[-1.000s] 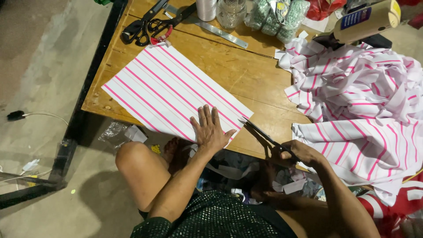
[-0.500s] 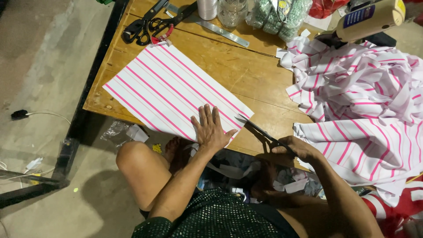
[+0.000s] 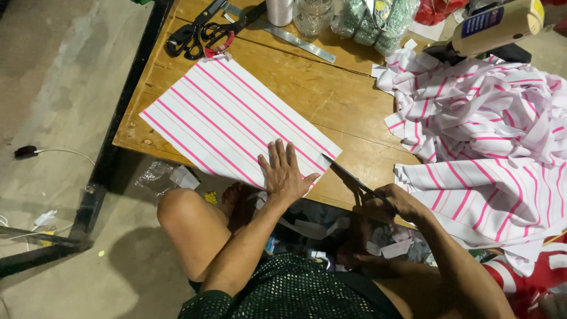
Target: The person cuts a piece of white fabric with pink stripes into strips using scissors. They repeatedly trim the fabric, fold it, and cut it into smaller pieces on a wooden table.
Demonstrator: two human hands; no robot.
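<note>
The left hand (image 3: pixel 286 173) lies flat, fingers spread and grasping nothing, on the near right corner of a white sheet with pink stripes (image 3: pixel 233 121) spread on the wooden table (image 3: pixel 331 94). The right hand (image 3: pixel 391 201) is clenched around the handles of scissors (image 3: pixel 349 175), blades touching the sheet's right edge. At the far edge stand a clear glass jar (image 3: pixel 313 15), contents unclear, and a white spool (image 3: pixel 279 10). 2 more pairs of scissors (image 3: pixel 201 32) lie far left. Striped pieces (image 3: pixel 490 142) pile right.
</note>
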